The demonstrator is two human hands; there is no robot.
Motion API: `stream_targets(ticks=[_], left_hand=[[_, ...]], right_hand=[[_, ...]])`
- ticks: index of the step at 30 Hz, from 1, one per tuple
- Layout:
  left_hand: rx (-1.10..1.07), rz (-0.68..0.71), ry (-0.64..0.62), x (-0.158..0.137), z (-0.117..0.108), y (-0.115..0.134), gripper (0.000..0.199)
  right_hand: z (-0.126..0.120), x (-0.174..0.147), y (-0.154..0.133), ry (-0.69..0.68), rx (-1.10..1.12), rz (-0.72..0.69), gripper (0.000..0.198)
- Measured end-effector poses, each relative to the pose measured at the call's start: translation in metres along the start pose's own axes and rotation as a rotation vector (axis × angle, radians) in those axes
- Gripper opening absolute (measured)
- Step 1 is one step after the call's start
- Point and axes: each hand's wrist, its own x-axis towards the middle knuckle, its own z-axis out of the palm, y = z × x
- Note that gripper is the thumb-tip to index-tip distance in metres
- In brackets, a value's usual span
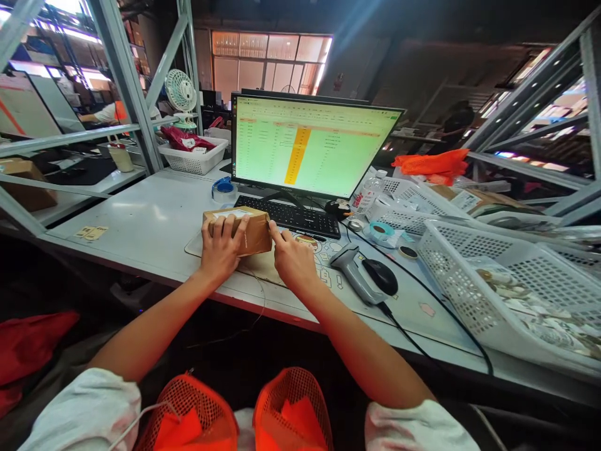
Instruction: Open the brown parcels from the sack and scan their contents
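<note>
At the desk (150, 213), the left hand (221, 245) partly hides a box (256, 232).

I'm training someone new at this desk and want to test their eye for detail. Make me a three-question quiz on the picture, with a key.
1. True or false: the left hand hangs clear of the cardboard box.
2. Which lies next to the black mouse: (a) fan, (b) grey scanner, (c) plastic bottle?
3. Fill in: the black ____ lies between the cardboard box and the monitor.

Key: 1. False, it rests on it. 2. b. 3. keyboard.
</note>
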Motion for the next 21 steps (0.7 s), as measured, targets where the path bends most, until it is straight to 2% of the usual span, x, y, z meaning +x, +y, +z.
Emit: stream_targets(ticks=[4,8,11,14,16,17,19,21], left_hand=[[0.012,-0.013,0.02,0.002,0.001,0.005,0.094],[-0.028,-0.03,0.041,0.006,-0.003,0.002,0.093],[-0.166,-0.176,0.124,0.004,-0.006,-0.022,0.095],[-0.531,-0.39,0.168,-0.011,0.003,-0.057,0.112],[-0.858,-0.431,0.045,-0.026,0.017,-0.074,0.124],[-0.997,-0.412,-0.053,-0.034,0.026,-0.078,0.127],[-1.18,-0.352,-0.227,-0.046,0.042,-0.079,0.13],[-1.243,-0.314,-0.275,-0.051,0.055,-0.073,0.125]], right_hand=[[0.004,-0.014,-0.007,-0.091,-0.074,0.007,0.078],[0.002,-0.028,-0.004,-0.146,-0.068,0.009,0.075],[-0.008,-0.032,0.021,-0.116,0.04,-0.03,0.068],[-0.02,-0.029,0.069,0.054,0.251,-0.011,0.063],[-0.024,-0.02,0.102,0.113,0.384,0.037,0.063],[-0.025,-0.015,0.116,0.091,0.44,0.063,0.063],[-0.024,-0.003,0.134,-0.034,0.526,0.106,0.061],[-0.02,0.007,0.138,-0.145,0.58,0.116,0.058]])
